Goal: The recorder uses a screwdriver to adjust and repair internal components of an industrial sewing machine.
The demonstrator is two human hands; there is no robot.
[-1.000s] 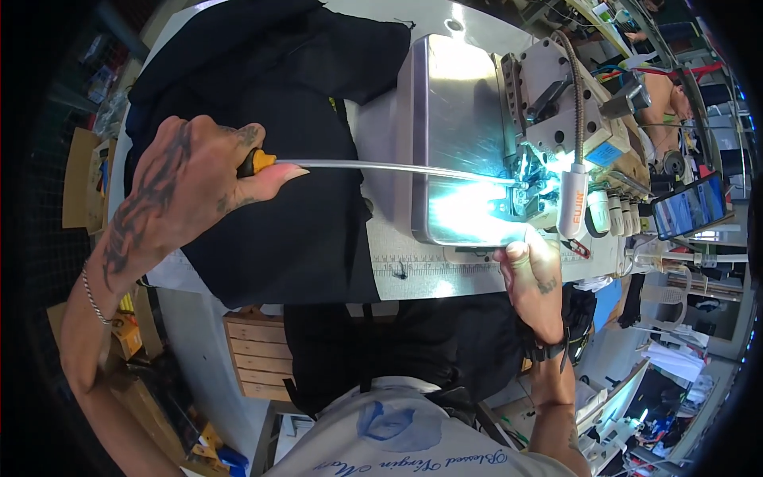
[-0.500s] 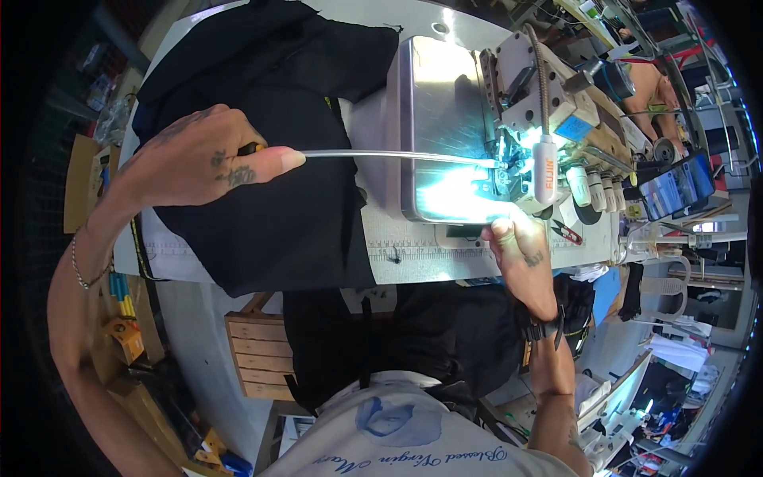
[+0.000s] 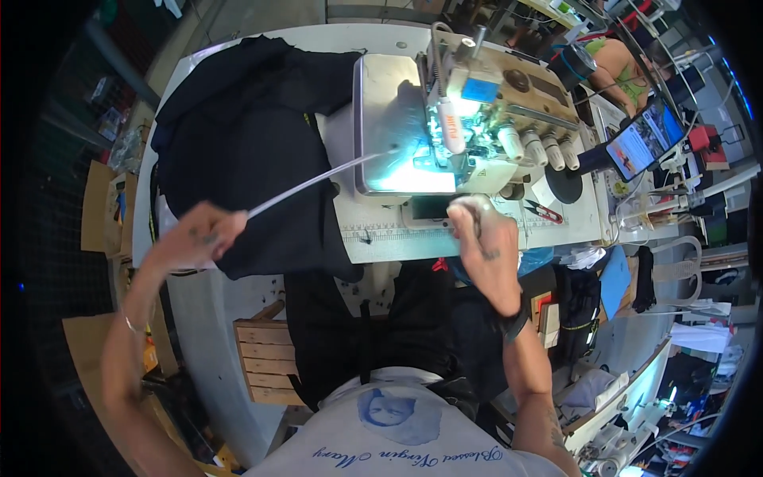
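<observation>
step in hand, judged: guide the screwdriver (image 3: 306,188) slowly by its far end, wrist loose, so the long shaft doesn't scrape the sewing machine (image 3: 528,89). left hand (image 3: 203,234), left of the machine, is closed round the handle, which is hidden. right hand (image 3: 487,246), just in front of the machine, is curled shut; cannot tell if it pinches anything. shaft: thin, pale, slanting over the machine's left side; contact unclear.
</observation>
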